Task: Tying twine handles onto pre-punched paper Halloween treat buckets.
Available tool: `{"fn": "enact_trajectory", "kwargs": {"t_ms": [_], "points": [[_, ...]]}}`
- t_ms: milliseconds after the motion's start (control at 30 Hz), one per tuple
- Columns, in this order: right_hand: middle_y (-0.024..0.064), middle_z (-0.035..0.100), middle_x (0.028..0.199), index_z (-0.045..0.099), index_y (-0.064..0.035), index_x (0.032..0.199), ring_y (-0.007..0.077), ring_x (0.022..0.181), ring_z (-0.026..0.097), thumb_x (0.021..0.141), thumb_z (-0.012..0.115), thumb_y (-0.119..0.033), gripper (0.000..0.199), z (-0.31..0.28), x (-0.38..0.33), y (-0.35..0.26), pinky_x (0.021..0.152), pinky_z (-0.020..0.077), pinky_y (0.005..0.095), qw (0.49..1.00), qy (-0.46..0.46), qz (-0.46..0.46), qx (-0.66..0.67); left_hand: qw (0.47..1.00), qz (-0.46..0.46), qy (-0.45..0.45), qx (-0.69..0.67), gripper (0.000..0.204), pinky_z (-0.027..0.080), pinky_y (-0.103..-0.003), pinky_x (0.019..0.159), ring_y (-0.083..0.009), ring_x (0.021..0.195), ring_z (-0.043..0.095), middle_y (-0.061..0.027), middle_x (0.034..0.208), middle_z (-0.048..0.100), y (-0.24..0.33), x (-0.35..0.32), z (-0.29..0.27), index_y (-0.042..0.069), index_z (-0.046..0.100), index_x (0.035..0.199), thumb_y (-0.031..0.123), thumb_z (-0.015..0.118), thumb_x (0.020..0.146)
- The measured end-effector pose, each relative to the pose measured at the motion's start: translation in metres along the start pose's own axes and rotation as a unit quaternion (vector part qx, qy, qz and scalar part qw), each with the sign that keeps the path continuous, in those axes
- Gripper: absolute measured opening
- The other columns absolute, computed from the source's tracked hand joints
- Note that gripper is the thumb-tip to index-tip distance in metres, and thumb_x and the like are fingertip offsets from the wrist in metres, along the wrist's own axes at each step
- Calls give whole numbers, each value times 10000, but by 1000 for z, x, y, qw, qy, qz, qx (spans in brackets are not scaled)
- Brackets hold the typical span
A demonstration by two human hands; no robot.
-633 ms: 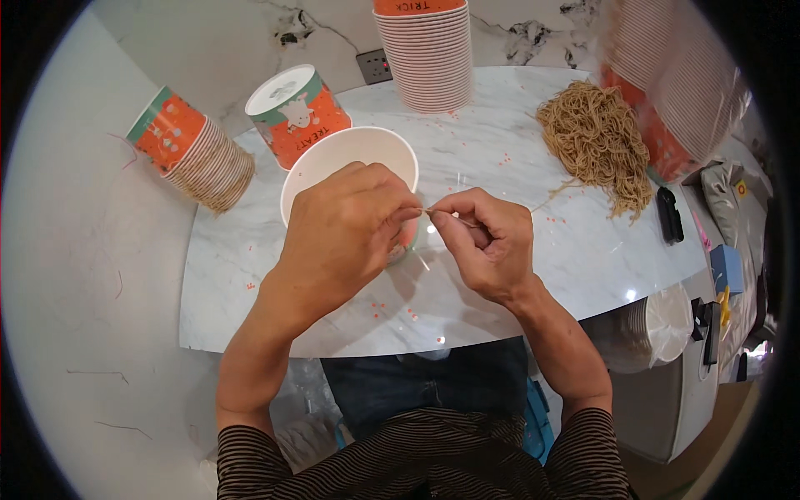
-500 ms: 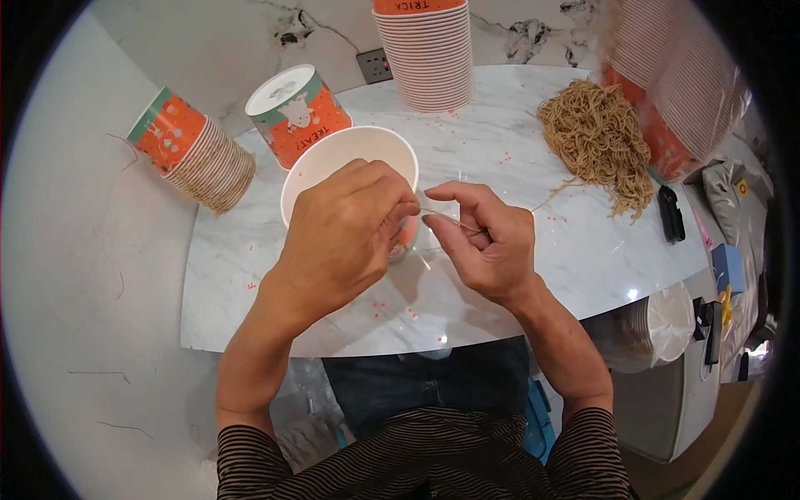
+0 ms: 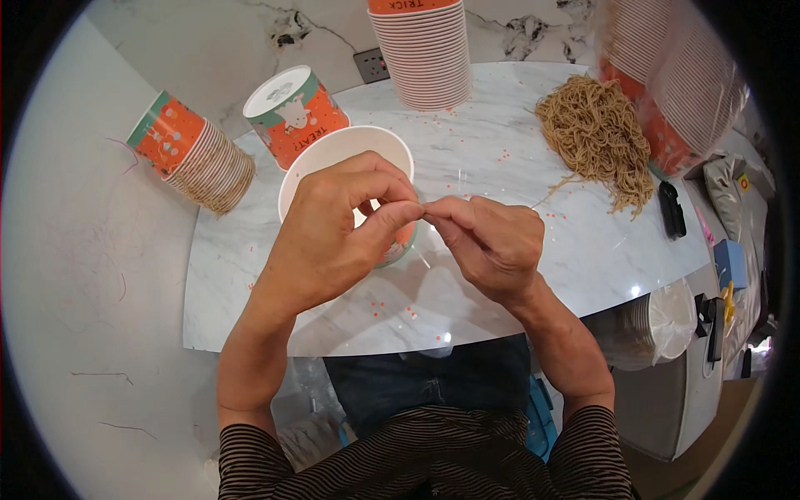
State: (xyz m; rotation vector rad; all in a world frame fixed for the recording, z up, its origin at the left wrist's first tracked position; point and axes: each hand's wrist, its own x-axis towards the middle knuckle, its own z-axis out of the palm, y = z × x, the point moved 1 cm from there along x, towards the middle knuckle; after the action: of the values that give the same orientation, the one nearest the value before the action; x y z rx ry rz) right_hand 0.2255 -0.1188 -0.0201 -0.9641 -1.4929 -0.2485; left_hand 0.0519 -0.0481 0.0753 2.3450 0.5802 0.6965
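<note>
Over a paper bucket (image 3: 333, 143) with a white inside and a printed orange-and-green outside, my two hands meet at the fingertips. My left hand (image 3: 337, 229) is closed in a pinch, thumb against forefinger, on the end of a thin tan cord. Its tip touches my right hand (image 3: 496, 246), whose thumb and forefinger are also pinched on the cord. Most of the cord between the fingers is hidden. The bucket stands behind and under my left hand, which covers much of it. To the right lies a tangled heap of tan cord (image 3: 593, 133).
An upside-down printed bucket (image 3: 300, 121) stands behind the open one. Stacked buckets (image 3: 421, 58) rise at the back, a cord-wrapped stack (image 3: 196, 154) leans left, and bagged stacks (image 3: 683, 100) stand right. A black tool (image 3: 671, 211) lies by the table's right edge. Small orange bits dot the marble table (image 3: 500, 321).
My hands have come together, fingertip to fingertip. The right thumb and forefinger, apart before, are now pinched. The cord that showed between the hands is now mostly hidden.
</note>
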Motion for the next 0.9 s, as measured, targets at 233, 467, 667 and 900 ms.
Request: {"fn": "enact_trajectory", "kwargs": {"t_ms": [233, 467, 667, 900], "points": [[45, 598, 606, 760, -59, 974, 119, 483, 530, 857, 803, -66, 125, 3, -6, 3, 466, 400, 297, 985, -23, 164, 37, 997, -60, 38, 34, 210, 514, -291, 780, -145, 879, 654, -69, 1018, 729, -21, -3, -3, -1, 695, 1060, 100, 782, 898], [33, 526, 540, 752, -53, 930, 125, 445, 474, 861, 794, -106, 96, 16, -13, 8, 463, 379, 308, 969, -48, 237, 43, 984, -128, -66, 102, 543, 564, -343, 810, -209, 895, 722, -123, 983, 754, -20, -12, 8, 18, 569, 1291, 130, 850, 840], [29, 522, 533, 752, -58, 935, 124, 444, 481, 864, 784, -126, 103, 18, -14, 7, 462, 383, 318, 968, -61, 241, 28, 987, -132, -71, 59, 500, 573, -424, 822, -359, 943, 748, -207, 1024, 766, -24, -11, 7, 7, 561, 1301, 190, 782, 892], [40, 564, 552, 747, -59, 936, 132, 449, 507, 858, 781, -131, 112, 17, -15, 6, 465, 399, 316, 968, -76, 240, 7, 987, -129, -59, 72, 521, 585, -344, 799, -233, 878, 760, -168, 1016, 775, -27, -11, 7, 7, 565, 1323, 115, 812, 877]]}}
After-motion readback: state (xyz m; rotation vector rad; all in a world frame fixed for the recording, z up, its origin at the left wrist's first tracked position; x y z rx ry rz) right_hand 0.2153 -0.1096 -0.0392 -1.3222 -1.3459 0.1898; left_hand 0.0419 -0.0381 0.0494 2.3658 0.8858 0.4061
